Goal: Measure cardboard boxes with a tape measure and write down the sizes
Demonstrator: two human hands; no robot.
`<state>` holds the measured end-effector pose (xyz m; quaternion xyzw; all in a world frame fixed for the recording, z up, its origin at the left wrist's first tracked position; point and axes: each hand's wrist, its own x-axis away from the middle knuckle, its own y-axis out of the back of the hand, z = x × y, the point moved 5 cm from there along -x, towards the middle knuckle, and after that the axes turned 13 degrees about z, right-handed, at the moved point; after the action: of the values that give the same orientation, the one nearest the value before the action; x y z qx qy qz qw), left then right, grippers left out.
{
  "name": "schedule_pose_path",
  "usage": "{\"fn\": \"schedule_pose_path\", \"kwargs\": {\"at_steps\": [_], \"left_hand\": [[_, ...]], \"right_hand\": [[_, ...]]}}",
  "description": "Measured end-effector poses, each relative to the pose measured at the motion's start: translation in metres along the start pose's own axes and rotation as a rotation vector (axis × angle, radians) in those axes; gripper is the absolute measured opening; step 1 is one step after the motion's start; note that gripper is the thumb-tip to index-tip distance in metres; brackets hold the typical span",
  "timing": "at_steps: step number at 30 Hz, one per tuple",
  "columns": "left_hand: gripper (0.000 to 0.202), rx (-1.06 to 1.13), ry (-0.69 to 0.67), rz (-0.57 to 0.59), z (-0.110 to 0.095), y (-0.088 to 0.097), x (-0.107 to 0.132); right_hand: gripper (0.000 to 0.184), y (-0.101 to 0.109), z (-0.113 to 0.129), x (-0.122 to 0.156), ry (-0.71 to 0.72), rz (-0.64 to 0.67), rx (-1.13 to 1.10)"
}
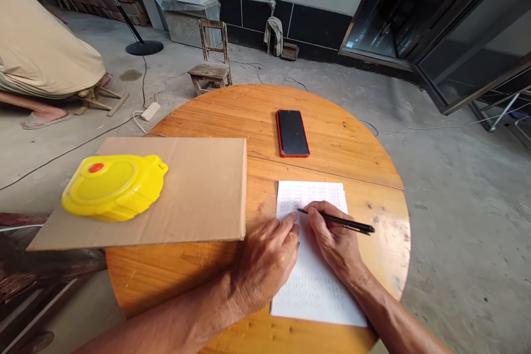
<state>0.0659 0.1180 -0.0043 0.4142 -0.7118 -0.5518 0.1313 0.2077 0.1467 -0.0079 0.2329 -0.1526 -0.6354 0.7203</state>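
The right hand (341, 243) has its grip closed around a black pen (348, 223), its tip at the written rows on the upper part of the white paper (307, 251), which lies on the round worktop (352, 138). The left hand (269, 257) rests across the paper's left edge with bent fingers; its underside is hidden, so I cannot tell whether its grip is open or closed. Beyond the paper lies a phone (292, 133).
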Motion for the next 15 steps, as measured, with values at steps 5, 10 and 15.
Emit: {"fn": "schedule_pose_path", "kwargs": {"at_steps": [5,10,15], "left_hand": [[0.023,-0.001,0.002,0.001,-0.0002,0.0005,0.0],[0.024,-0.011,0.012,0.024,0.0001,-0.0005,-0.0001],[0.024,-0.036,0.004,0.037,-0.0006,-0.0007,-0.0008]], "right_hand": [[0.02,0.0,-0.0001,-0.0005,-0.002,0.013,0.016],[0.02,0.0008,-0.0014,0.0009,-0.028,0.004,0.01],[0.02,0.002,-0.0055,0.0029,-0.059,-0.01,-0.064]]}}
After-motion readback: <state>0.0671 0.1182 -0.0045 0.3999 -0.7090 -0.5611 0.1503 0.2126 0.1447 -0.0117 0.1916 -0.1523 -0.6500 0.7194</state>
